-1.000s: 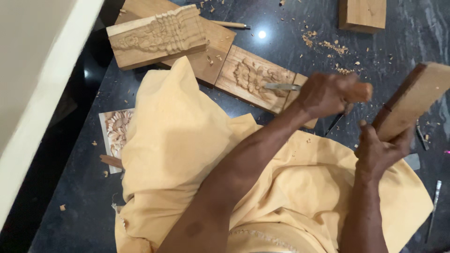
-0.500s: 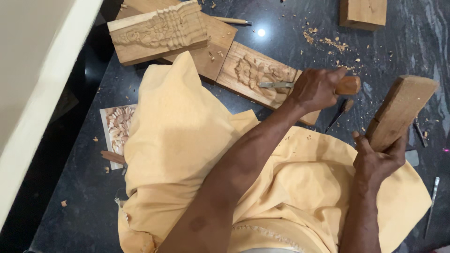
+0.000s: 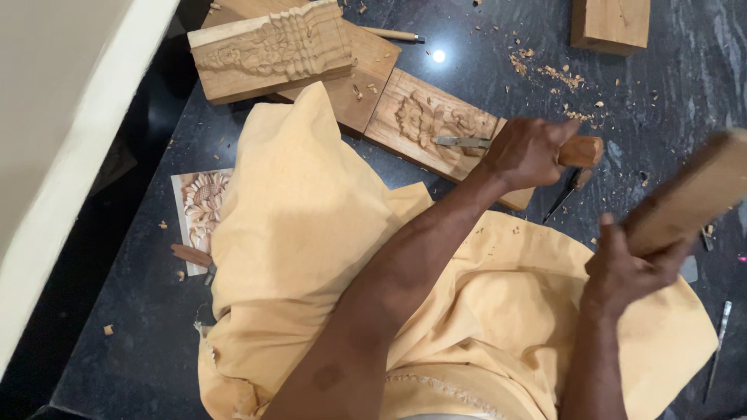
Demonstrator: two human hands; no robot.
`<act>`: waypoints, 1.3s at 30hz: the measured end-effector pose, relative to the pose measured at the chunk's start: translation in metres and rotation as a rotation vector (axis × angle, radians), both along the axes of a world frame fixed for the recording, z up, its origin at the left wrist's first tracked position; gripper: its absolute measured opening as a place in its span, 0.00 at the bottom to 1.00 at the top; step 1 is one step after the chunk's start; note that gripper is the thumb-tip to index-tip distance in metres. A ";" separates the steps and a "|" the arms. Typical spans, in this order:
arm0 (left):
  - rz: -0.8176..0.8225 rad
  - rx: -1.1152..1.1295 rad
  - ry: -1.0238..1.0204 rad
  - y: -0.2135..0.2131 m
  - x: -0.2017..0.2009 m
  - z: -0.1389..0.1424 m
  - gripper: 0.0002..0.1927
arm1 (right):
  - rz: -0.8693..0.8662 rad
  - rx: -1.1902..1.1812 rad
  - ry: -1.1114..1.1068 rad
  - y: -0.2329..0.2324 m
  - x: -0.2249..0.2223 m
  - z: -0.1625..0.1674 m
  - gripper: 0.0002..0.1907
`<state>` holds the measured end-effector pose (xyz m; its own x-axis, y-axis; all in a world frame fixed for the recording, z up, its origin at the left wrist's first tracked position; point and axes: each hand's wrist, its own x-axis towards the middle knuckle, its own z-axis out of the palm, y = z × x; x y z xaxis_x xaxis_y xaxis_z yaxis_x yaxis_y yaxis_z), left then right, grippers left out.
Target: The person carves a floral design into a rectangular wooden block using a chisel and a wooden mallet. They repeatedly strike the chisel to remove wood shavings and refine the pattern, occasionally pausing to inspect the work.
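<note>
My left hand point(image 3: 525, 152) grips a chisel by its wooden handle point(image 3: 582, 150). The chisel's metal blade point(image 3: 463, 141) rests on a carved wooden panel point(image 3: 424, 124) that lies on the dark stone floor. My right hand point(image 3: 630, 268) holds a long plain wooden block point(image 3: 689, 198), raised to the right of the chisel handle and blurred by motion. The block is apart from the handle. A yellow cloth point(image 3: 311, 233) covers my lap below both arms.
A thick carved block point(image 3: 272, 50) lies on a board at the top left, a plain block point(image 3: 611, 22) at the top right. A small carved panel point(image 3: 201, 206) peeks out left of the cloth. Thin metal tools point(image 3: 720, 327) and wood chips lie at the right. A white ledge point(image 3: 70, 155) borders the left.
The wooden block in my right hand has swung and tilted flatter, and my right hand sits a little lower. My left hand still holds the chisel on the carved panel.
</note>
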<state>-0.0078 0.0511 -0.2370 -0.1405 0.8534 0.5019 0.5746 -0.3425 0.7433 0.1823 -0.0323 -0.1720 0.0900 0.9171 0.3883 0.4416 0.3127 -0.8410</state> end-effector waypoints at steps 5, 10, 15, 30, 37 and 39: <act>0.007 0.064 -0.003 -0.007 -0.001 -0.002 0.15 | 0.148 0.079 -0.151 -0.002 -0.017 0.011 0.40; -0.011 0.067 0.013 -0.009 -0.002 -0.002 0.15 | 0.057 0.005 -0.078 -0.003 -0.018 0.012 0.37; -0.032 -0.016 0.042 -0.005 -0.002 -0.005 0.16 | 0.046 -0.061 0.062 -0.002 -0.007 -0.007 0.29; -0.001 0.050 0.043 -0.012 -0.006 -0.011 0.26 | 0.172 0.155 -0.118 -0.001 0.004 -0.028 0.43; -0.018 0.000 0.077 -0.010 -0.007 -0.010 0.21 | 0.169 -0.049 -0.013 0.004 0.009 -0.038 0.42; -0.022 0.050 0.034 -0.012 -0.013 -0.009 0.25 | 0.208 -0.027 -0.018 0.003 0.008 -0.039 0.43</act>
